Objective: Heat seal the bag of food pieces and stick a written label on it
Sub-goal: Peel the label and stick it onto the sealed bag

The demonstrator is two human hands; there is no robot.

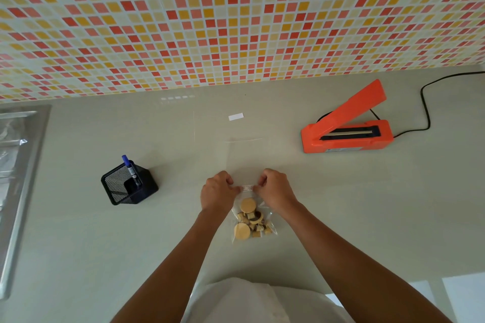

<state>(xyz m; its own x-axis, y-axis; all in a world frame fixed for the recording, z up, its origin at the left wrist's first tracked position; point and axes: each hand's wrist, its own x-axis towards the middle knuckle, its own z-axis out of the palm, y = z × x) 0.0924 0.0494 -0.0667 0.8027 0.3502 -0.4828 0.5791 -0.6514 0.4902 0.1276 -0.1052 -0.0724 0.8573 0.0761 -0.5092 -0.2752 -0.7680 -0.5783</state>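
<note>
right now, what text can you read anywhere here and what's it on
No text here can be read.
label, pinched by left hand and right hand at the bag: faint marks, too small and blurred to read.
marker in the holder: print on the barrel, too small to read.
sealer: pale plate low on the front, blurred.
white strip: no writing shows.

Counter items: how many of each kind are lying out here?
Orange heat sealer: 1
Black mesh pen holder: 1
Blue marker pen: 1
Clear plastic bag of food pieces: 1
Small white paper strips: 2
Total: 6
</note>
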